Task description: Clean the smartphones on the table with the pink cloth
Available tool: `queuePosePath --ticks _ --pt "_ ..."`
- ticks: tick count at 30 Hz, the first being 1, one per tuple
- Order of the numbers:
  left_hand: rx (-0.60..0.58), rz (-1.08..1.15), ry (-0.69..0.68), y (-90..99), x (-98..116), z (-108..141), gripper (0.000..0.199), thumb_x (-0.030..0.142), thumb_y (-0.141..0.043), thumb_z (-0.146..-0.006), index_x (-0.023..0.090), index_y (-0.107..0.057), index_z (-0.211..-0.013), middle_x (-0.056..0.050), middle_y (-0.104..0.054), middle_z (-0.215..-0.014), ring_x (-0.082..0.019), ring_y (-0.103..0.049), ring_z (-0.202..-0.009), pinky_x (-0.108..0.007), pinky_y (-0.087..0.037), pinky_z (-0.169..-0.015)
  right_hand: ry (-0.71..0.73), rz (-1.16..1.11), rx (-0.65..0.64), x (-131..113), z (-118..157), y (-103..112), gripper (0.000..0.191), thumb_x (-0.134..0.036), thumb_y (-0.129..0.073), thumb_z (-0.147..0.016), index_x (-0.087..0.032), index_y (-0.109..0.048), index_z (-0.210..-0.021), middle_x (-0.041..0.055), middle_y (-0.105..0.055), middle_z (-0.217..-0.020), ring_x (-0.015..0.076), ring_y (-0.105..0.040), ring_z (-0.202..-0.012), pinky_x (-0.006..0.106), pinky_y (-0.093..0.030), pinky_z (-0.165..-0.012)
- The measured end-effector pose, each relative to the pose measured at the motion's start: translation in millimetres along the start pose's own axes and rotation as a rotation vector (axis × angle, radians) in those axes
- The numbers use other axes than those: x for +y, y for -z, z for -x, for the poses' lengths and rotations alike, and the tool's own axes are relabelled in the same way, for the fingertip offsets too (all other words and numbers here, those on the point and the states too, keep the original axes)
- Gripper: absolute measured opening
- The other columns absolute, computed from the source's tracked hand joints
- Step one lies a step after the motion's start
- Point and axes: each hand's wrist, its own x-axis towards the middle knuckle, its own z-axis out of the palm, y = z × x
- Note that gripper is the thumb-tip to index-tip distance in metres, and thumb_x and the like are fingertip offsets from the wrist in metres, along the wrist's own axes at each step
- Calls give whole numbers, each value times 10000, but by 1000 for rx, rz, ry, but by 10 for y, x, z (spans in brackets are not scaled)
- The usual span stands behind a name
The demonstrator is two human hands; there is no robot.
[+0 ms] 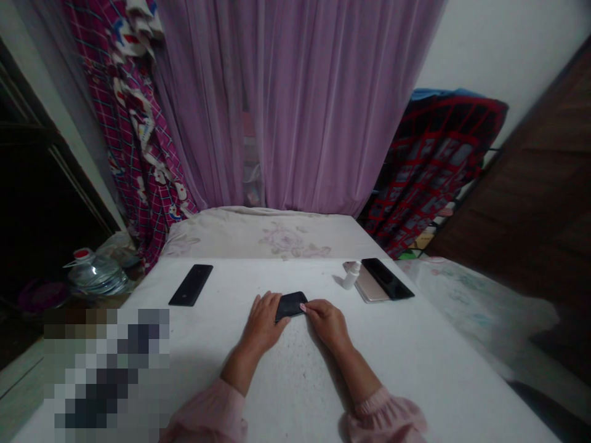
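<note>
Your left hand [263, 323] and your right hand [327, 323] sit close together on the white tabletop [295, 381]. Between them lies a black phone [290, 306], flat and turned at a slant. Your left fingers [272, 301] are together and curl over its left end, and your right fingers [307, 306] press on its right end, so it is clamped from both sides. Press evenly, so it does not slide. A second black phone [191, 285] lies off to the left. To the right, a small white spray bottle [351, 275] stands beside a gold phone [372, 289], and a third black phone [386, 278] lies right against it. Farther back are a flowery cloth [272, 237] and a purple curtain [300, 104] — the curtain hangs down behind it all.
</note>
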Motion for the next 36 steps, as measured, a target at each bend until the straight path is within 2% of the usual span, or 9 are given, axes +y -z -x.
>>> queuePosePath --ticks 6,9,13,16,20,24,28,32,36 --pt "12 -1 -13 -38 -19 4 506 274 -575 -835 169 -443 -1312 -130 -536 -1341 -292 -420 -1314 -537 -257 -1118 -55 57 -30 -81 -391 -79 180 -351 -599 -816 -270 -759 -832 11 -740 -927 192 -667 -903 290 -488 -818" --pt "38 13 -24 -67 -41 5 520 267 -574 -830 172 -439 -1323 -128 -525 -1359 -294 -410 -1323 -543 -255 -1120 -56 46 -69 -90 -491 -91 191 -335 -587 -822 -265 -762 -850 8 -751 -915 190 -678 -893 281 -494 -807" --pt "156 59 15 -110 -113 -15 565 227 -535 -839 134 -385 -1376 -163 -428 -1440 -284 -373 -1350 -483 -323 -1106 -42 24 -51 -48 -313 -31 199 -331 -579 -830 -264 -760 -878 13 -752 -929 193 -683 -895 285 -497 -814" --pt "232 69 58 -131 -153 -38 530 217 -488 -861 124 -396 -1375 -174 -441 -1427 -267 -408 -1328 -443 -374 -1079 -9 4 -30 -37 -66 20 212 -382 -574 -848 -279 -756 -885 13 -747 -915 189 -684 -860 283 -500 -798" --pt "141 5 45 -98 -108 -38 478 299 -447 -910 128 -433 -1356 -168 -517 -1373 -260 -462 -1291 -482 -314 -1108 80 9 -33 -94 117 43 205 -391 -581 -855 -280 -753 -856 19 -732 -860 172 -675 -803 253 -499 -740" --pt "2 -81 -7 11 17 -6 582 418 -454 -923 150 -346 -1428 -145 -384 -1487 -276 -352 -1371 -533 -242 -1124 98 26 -35 -121 108 49 196 -370 -589 -852 -266 -756 -837 37 -713 -863 165 -667 -784 245 -502 -724" --pt "-90 -140 -17 102 122 0 534 383 -449 -939 195 -358 -1430 -101 -370 -1497 -276 -334 -1382 -568 -194 -1126 76 13 -76 -76 60 35 207 -392 -587 -853 -285 -763 -873 41 -707 -935 165 -667 -814 253 -511 -737" --pt "-111 -155 -5 123 157 -11 506 368 -453 -943 211 -382 -1419 -98 -389 -1487 -275 -354 -1371 -570 -193 -1125 49 3 -85 -40 -61 -35 173 -378 -613 -833 -300 -766 -858 25 -713 -980 168 -670 -860 274 -508 -794" --pt "-93 -153 -16 112 153 -5 507 375 -444 -948 211 -378 -1422 -101 -399 -1482 -279 -361 -1367 -581 -207 -1119 28 3 -80 -46 -306 -136 151 -365 -628 -820 -301 -761 -853 8 -727 -972 179 -666 -910 293 -497 -841"
